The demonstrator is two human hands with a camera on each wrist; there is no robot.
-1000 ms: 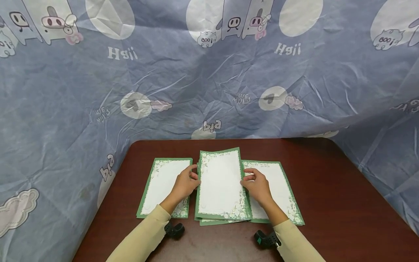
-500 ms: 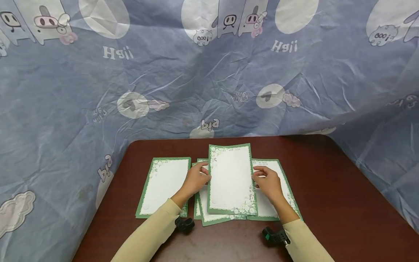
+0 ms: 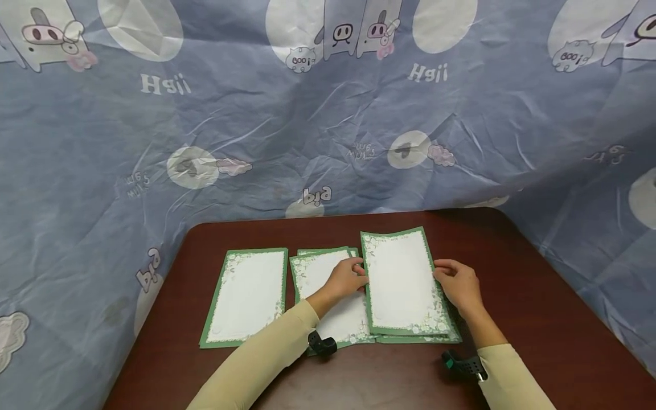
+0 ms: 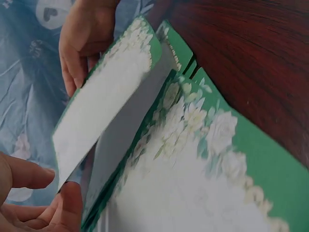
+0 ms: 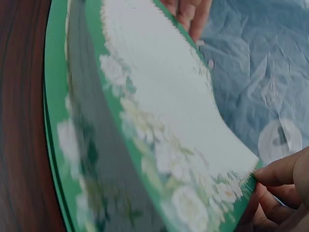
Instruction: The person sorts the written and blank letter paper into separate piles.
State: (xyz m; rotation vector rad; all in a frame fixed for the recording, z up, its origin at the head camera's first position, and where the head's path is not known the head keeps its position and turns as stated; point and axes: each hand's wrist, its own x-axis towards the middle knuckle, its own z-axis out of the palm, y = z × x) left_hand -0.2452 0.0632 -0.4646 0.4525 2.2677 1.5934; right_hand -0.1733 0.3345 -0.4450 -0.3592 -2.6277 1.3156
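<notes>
Between my two hands is a sheet of paper [image 3: 402, 285], white with a green border and pale printed flowers. My left hand [image 3: 347, 279] pinches its left edge between thumb and fingers, and my right hand [image 3: 458, 285] pinches the right edge. In the right wrist view the held sheet [image 5: 159, 87] bows, raised over another bordered sheet [image 5: 60, 145]. In the head view it overlaps the right-hand stack [image 3: 453, 337], hiding most of it. The left wrist view shows the thumb [image 4: 29, 174] on one face of the sheet.
A middle stack of similar sheets [image 3: 333, 322], slightly askew, lies under my left forearm. Another stack [image 3: 248, 296] lies to the left. All are on a dark red-brown table [image 3: 517, 307], with a blue patterned cloth [image 3: 287, 131] hanging behind it.
Both hands have lifted the sheet off the middle stack and carried it rightward over the right-hand stack. The middle stack now shows. The head view has turned slightly right.
</notes>
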